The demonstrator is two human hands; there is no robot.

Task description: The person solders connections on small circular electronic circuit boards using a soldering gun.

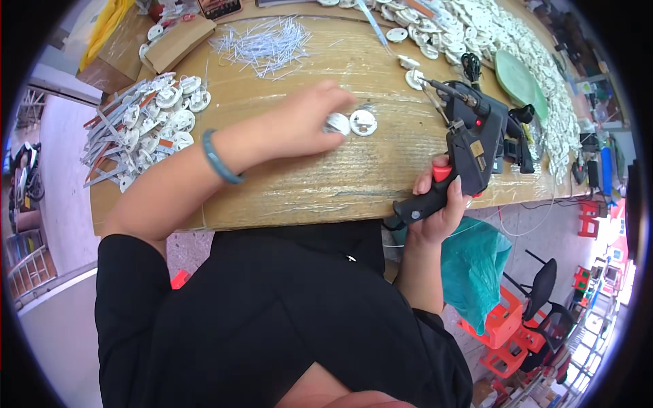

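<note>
My left hand (pixel 303 124), a blue-grey band on its wrist, reaches over the middle of the table. Its thumb and fingers close around a small white round part (pixel 338 124), partly hidden by them. Just right of it, a second white disc (pixel 364 123) with a small brown patch lies flat on the table. My right hand (pixel 443 207) grips the black handle of a soldering gun (pixel 472 149) with a red trigger and a lit red light. The gun's tip points up and left, near a white disc (pixel 414 79) and apart from the two discs by my left hand.
Left lies a pile of white discs with grey strips (pixel 160 112). Thin white pieces (pixel 265 46) are heaped at the back. A large heap of white parts (pixel 469 27) and a green dish (pixel 520 81) fill the right side. A teal bag (pixel 476 265) hangs below the table edge.
</note>
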